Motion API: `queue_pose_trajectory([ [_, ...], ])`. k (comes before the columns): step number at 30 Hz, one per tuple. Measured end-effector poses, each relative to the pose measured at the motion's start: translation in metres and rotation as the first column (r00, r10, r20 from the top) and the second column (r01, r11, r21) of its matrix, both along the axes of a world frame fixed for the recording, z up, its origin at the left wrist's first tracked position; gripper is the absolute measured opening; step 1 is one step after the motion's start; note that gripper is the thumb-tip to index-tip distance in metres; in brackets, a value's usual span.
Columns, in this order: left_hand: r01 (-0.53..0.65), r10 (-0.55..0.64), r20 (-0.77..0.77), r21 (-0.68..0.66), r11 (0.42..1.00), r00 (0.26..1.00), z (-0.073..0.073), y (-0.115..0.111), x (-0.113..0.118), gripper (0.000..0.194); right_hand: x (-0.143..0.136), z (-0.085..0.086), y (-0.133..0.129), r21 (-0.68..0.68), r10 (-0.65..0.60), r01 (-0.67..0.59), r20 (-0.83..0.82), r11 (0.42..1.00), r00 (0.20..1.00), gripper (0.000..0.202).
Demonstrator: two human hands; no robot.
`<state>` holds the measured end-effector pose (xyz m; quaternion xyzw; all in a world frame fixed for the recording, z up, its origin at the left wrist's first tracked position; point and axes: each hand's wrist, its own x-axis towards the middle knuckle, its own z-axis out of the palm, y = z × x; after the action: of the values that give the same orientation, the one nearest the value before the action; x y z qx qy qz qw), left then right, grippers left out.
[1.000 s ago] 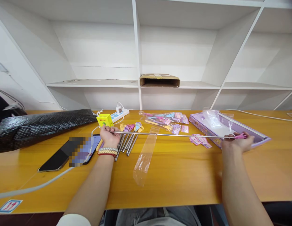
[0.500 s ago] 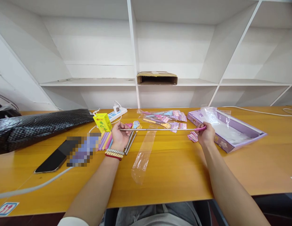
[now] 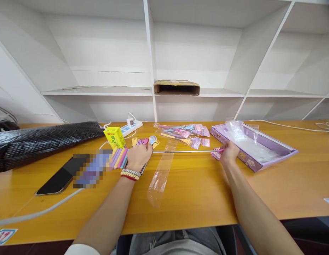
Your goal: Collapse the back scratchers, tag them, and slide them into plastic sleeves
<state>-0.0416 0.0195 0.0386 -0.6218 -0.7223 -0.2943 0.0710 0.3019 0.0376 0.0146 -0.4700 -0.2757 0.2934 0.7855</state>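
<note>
A thin metal rod stretches level between both hands. My left hand is closed round its left end, palm down, beside the coloured hand-shaped scratcher heads and some metal rods partly hidden under it. My right hand is closed on the rod's pink end, next to small pink cards. Several coloured tubes lie left of my left hand. A clear plastic sleeve lies flat below the rod. Behind it are bagged scratchers.
A purple open box with clear plastic stands at the right. To the left are a yellow carton, a power strip, a phone and a black wrapped bundle. White shelves rise behind, holding a cardboard box.
The rod has come down slightly toward the table. My left hand has turned from palm up to palm down, and a yellow scratcher head now shows behind it.
</note>
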Motion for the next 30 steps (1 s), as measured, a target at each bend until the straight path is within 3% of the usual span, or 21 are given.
queue_pose_trajectory([
  [2,0.003,-0.004,-0.045,-0.032,0.999,0.999,0.0,-0.005,0.013,0.042,-0.017,-0.003,-0.004,-0.065,-0.041,0.047,0.089,0.997,0.995,0.025],
  [5,0.146,-0.157,-0.125,-0.089,0.985,0.98,-0.004,-0.021,0.039,0.045,-0.058,-0.007,-0.015,-0.102,0.168,-0.144,0.297,0.984,0.94,0.028],
  [9,0.394,-0.386,-0.144,0.031,0.919,0.911,-0.014,-0.038,0.058,0.035,-0.095,-0.01,-0.031,-0.177,0.476,-0.448,0.463,0.876,0.748,0.034],
  [11,0.395,-0.386,-0.137,0.041,0.918,0.912,-0.016,-0.038,0.056,0.038,-0.097,-0.011,-0.033,-0.259,0.563,-0.513,0.538,0.819,0.627,0.035],
  [14,0.283,-0.291,-0.163,-0.071,0.956,0.943,-0.013,-0.032,0.052,0.047,-0.091,-0.013,-0.031,-0.366,0.616,-0.51,0.607,0.778,0.503,0.038],
  [17,0.195,-0.247,-0.238,-0.223,0.955,0.939,-0.008,-0.029,0.051,0.05,-0.088,-0.013,-0.03,-0.416,0.636,-0.494,0.617,0.763,0.463,0.043],
  [20,0.189,-0.271,-0.272,-0.291,0.938,0.924,-0.004,-0.029,0.052,0.054,-0.086,-0.012,-0.03,-0.446,0.654,-0.493,0.629,0.747,0.421,0.046],
  [23,0.235,-0.316,-0.247,-0.309,0.922,0.916,-0.003,-0.031,0.052,0.059,-0.081,-0.008,-0.03,-0.449,0.65,-0.497,0.661,0.743,0.376,0.044],
  [26,0.354,-0.421,-0.202,-0.298,0.887,0.884,-0.001,-0.033,0.051,0.054,-0.074,-0.006,-0.028,-0.427,0.604,-0.462,0.713,0.777,0.356,0.039],
  [30,0.528,-0.599,-0.169,-0.328,0.783,0.783,0.0,-0.038,0.053,0.044,-0.065,-0.01,-0.021,-0.392,0.528,-0.369,0.733,0.843,0.428,0.037],
])
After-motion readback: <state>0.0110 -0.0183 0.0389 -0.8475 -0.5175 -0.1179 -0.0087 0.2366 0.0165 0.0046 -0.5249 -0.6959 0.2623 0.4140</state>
